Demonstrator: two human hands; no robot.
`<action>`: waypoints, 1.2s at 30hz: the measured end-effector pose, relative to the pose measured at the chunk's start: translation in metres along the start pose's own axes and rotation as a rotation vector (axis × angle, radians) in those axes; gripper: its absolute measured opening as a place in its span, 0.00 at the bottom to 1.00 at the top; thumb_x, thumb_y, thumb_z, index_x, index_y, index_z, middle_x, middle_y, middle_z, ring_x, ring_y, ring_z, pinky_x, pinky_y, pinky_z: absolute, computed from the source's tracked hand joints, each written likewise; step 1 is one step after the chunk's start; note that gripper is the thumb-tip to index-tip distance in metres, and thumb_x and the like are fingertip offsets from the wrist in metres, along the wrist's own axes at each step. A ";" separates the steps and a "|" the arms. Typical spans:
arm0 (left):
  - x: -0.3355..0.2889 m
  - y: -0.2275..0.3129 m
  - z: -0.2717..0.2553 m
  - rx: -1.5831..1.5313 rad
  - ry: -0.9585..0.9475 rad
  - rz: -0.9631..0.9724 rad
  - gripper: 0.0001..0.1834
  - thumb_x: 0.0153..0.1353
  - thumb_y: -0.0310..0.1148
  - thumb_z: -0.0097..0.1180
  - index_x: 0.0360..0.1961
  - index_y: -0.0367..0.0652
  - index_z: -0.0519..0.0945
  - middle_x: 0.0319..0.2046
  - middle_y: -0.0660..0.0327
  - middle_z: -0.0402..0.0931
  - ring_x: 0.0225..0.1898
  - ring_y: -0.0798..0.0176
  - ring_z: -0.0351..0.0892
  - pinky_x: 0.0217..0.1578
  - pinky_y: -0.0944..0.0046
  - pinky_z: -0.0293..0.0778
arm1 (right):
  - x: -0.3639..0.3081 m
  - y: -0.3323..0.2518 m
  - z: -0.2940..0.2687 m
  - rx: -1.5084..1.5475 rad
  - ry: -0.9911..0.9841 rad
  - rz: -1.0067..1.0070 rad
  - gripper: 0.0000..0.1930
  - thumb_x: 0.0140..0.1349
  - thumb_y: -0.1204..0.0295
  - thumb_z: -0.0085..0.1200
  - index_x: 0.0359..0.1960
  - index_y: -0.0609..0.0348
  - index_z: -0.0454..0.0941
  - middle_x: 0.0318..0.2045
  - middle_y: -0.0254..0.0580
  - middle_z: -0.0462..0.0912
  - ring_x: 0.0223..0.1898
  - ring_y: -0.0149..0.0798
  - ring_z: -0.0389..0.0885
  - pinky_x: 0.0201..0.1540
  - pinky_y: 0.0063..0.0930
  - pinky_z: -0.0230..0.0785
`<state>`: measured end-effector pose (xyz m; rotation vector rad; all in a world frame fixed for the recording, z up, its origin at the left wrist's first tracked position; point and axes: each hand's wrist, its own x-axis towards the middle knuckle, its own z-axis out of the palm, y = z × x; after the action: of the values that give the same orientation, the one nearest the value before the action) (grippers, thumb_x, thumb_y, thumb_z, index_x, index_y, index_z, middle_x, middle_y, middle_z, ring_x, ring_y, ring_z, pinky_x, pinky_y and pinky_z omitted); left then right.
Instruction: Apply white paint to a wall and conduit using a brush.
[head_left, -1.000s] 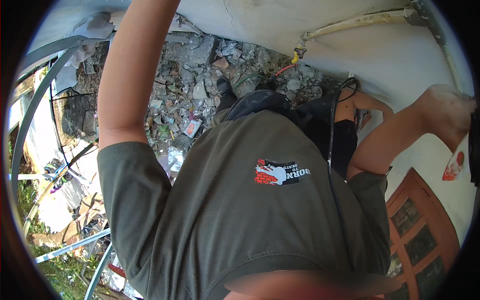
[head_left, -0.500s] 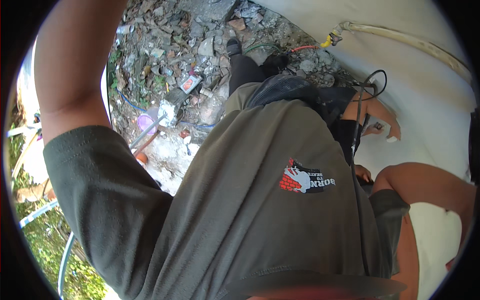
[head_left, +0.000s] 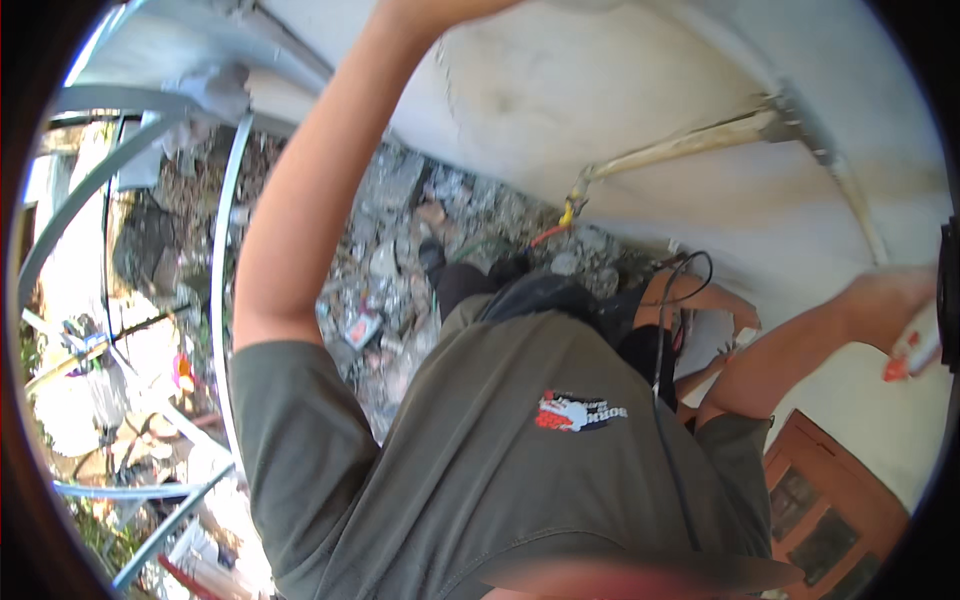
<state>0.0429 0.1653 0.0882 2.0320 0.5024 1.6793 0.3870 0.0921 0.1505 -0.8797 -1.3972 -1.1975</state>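
Observation:
My left arm is raised, and my left hand (head_left: 450,10) is cut off by the upper edge, close to the pale wall (head_left: 520,100). Its fingers are out of sight, so I cannot tell what it touches. On the right, my right arm stretches out from the dark olive sleeve. My right hand (head_left: 880,297), smeared by motion, closes on a white thing with red marks (head_left: 918,342) near the rim of the view. A black cable (head_left: 660,400) hangs down over my shirt (head_left: 480,450).
A pale pipe (head_left: 690,145) with a yellow-ended tap (head_left: 568,214) runs along the wall. Rubble (head_left: 390,265) covers the ground below. Grey metal bars (head_left: 225,260) stand left. Another person's arm (head_left: 710,300) shows past my waist. A brown panelled door (head_left: 830,500) is lower right.
The view has tipped up toward the wall. My left arm now slants up to the right. My right arm has reached outward, bringing the hand and the white-and-red thing into view.

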 end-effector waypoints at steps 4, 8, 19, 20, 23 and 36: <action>-0.012 0.008 -0.001 0.054 0.020 -0.131 0.35 0.39 0.33 0.81 0.51 0.38 0.80 0.45 0.58 0.83 0.47 0.61 0.82 0.51 0.59 0.78 | -0.024 -0.066 -0.011 0.362 -0.121 0.134 0.11 0.70 0.76 0.52 0.44 0.76 0.77 0.43 0.64 0.81 0.42 0.52 0.83 0.46 0.40 0.80; -0.024 0.010 -0.004 0.085 -0.005 -0.337 0.36 0.38 0.32 0.81 0.51 0.39 0.79 0.46 0.58 0.82 0.48 0.61 0.81 0.51 0.58 0.76 | -0.019 -0.080 -0.015 0.838 -0.192 0.276 0.11 0.67 0.73 0.56 0.44 0.72 0.78 0.45 0.64 0.80 0.46 0.52 0.81 0.50 0.44 0.77; -0.022 -0.005 -0.004 0.000 0.030 -0.350 0.40 0.35 0.36 0.82 0.52 0.39 0.77 0.47 0.57 0.81 0.49 0.60 0.81 0.50 0.58 0.77 | -0.005 -0.025 -0.040 0.312 0.182 0.675 0.11 0.70 0.74 0.53 0.45 0.74 0.77 0.44 0.56 0.80 0.40 0.47 0.83 0.44 0.38 0.80; -0.020 -0.003 -0.004 -0.004 0.025 -0.334 0.40 0.36 0.36 0.81 0.52 0.39 0.77 0.47 0.57 0.81 0.49 0.60 0.81 0.51 0.58 0.77 | 0.000 -0.029 -0.040 0.220 0.238 0.699 0.11 0.70 0.75 0.53 0.45 0.74 0.76 0.44 0.55 0.80 0.38 0.45 0.84 0.44 0.38 0.80; -0.016 0.004 -0.003 0.041 0.001 -0.357 0.40 0.36 0.35 0.81 0.53 0.39 0.76 0.47 0.57 0.81 0.49 0.60 0.81 0.51 0.58 0.76 | -0.010 -0.048 -0.025 0.285 0.174 0.672 0.10 0.69 0.77 0.54 0.46 0.73 0.77 0.44 0.53 0.80 0.38 0.43 0.84 0.44 0.36 0.80; -0.008 0.014 -0.002 -0.026 0.024 -0.295 0.37 0.36 0.35 0.80 0.50 0.38 0.78 0.44 0.57 0.82 0.45 0.61 0.82 0.49 0.60 0.77 | -0.013 -0.082 -0.022 0.546 -0.120 0.462 0.09 0.65 0.81 0.56 0.46 0.68 0.80 0.50 0.56 0.81 0.48 0.46 0.83 0.52 0.37 0.78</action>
<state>0.0395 0.1498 0.0893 1.8185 0.7449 1.5255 0.3164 0.0531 0.1207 -0.8240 -1.4153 -0.3883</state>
